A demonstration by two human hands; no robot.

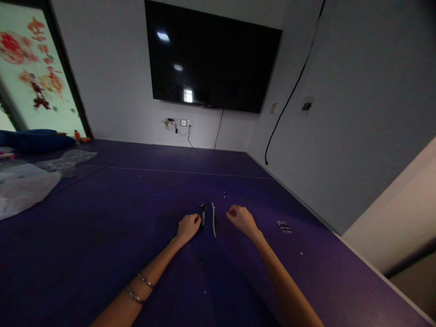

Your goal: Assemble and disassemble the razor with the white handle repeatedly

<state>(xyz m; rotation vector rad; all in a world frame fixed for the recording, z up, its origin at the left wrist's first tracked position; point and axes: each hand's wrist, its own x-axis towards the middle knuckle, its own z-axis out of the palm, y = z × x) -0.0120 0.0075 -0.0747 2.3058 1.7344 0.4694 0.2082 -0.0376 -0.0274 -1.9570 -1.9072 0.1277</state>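
Observation:
My left hand (189, 227) is closed, its thumb and fingertips pinching the left side of a small, narrow dark object (203, 217) with a pale strip along it. Just right of that object, a thin, slightly curved pale strip (214, 222) with a darker far end lies on the purple surface, touched by neither hand. Further right is my right hand (242, 219), fingers curled and pressed together a little above the surface; anything inside them is hidden. Two metal bracelets (136, 293) circle my left forearm.
A small crumpled clear-and-dark wrapper (284, 226) lies right of my right hand. Clear plastic bags (27, 186) and a blue cloth item (37, 140) are at the far left. White specks dot the purple surface (102, 254). A black cable (293, 91) hangs along the right wall.

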